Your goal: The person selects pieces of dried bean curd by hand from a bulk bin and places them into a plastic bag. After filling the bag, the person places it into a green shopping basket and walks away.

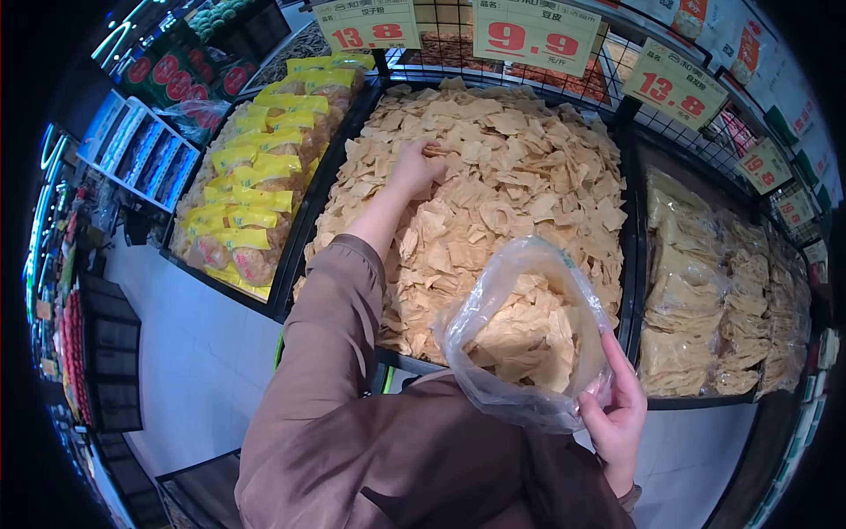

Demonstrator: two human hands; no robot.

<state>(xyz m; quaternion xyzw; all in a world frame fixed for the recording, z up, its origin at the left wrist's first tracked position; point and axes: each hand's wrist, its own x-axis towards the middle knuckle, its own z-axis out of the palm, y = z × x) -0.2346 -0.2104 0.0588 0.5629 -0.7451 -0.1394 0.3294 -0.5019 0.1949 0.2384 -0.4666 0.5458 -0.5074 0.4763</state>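
Observation:
A large heap of dried tofu skin pieces (493, 167) fills the middle bin. My left hand (417, 169) reaches into its upper left part, fingers curled around some of the flakes; the fingertips are partly hidden. Close to my body, my right hand (614, 401) grips the rim of a clear plastic bag (471, 353), thumb on the near side. The mouth of the bag gapes upward, and broken tofu skin pieces (533, 339) lie inside. The bag hangs over the front edge of the bin.
Yellow-labelled packs (256, 167) fill the bin on the left. Wrapped bundles of dried sheets (696, 300) are stacked in the right bin. Price signs (536, 35) hang on a black wire rack (441, 18) behind. Dark dividers (322, 189) separate the bins.

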